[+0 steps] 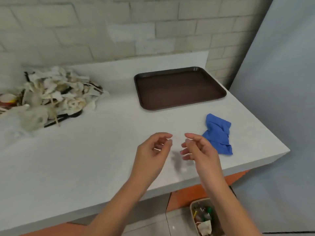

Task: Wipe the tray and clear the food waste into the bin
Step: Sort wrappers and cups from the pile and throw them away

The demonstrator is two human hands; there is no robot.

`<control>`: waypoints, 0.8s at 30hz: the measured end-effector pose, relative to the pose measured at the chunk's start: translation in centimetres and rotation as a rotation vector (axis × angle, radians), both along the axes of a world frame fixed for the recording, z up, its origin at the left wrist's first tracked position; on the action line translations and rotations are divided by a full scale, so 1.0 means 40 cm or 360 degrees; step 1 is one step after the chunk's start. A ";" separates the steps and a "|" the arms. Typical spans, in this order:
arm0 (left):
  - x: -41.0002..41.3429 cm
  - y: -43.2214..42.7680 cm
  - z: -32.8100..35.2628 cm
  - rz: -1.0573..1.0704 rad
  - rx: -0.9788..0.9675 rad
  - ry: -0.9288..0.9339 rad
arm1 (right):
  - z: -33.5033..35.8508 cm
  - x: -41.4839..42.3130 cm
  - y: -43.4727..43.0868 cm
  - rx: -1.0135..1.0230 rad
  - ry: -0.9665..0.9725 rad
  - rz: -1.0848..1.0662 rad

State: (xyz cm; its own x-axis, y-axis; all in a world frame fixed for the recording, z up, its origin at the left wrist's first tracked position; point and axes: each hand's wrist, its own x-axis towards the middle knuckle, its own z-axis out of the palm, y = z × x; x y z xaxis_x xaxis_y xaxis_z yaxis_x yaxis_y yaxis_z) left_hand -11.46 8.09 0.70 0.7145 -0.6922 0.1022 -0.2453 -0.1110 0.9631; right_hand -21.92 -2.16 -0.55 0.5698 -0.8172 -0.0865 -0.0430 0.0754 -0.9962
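No text, label, brand, number or sign can be read from this position. The red and yellow item (7,99) at the left edge of the counter (102,159) is too blurred to show any print. The coloured items in the bin (201,199) below the counter edge are too small to make out.

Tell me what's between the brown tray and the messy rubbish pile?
Nothing: the head view shows only bare white counter between the tray and the waste pile.
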 end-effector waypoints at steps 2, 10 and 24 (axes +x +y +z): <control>0.108 0.063 0.027 0.0150 -0.0043 0.0021 | 0.042 0.118 0.038 -0.0047 -0.0036 0.0114; 0.561 0.409 0.106 0.0488 -0.0014 0.0102 | 0.121 0.613 0.269 -0.0036 -0.0138 0.0325; 1.239 0.796 0.033 0.0975 0.0497 -0.0141 | 0.094 1.297 0.590 -0.0925 0.0141 0.0802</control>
State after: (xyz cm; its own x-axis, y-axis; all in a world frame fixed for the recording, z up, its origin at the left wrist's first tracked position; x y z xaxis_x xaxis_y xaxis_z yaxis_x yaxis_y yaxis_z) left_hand 38.09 39.95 2.03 0.9841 -0.1731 0.0397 -0.1261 -0.5233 0.8428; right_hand 29.98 21.45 3.21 0.8960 -0.3891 0.2140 -0.0149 -0.5081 -0.8612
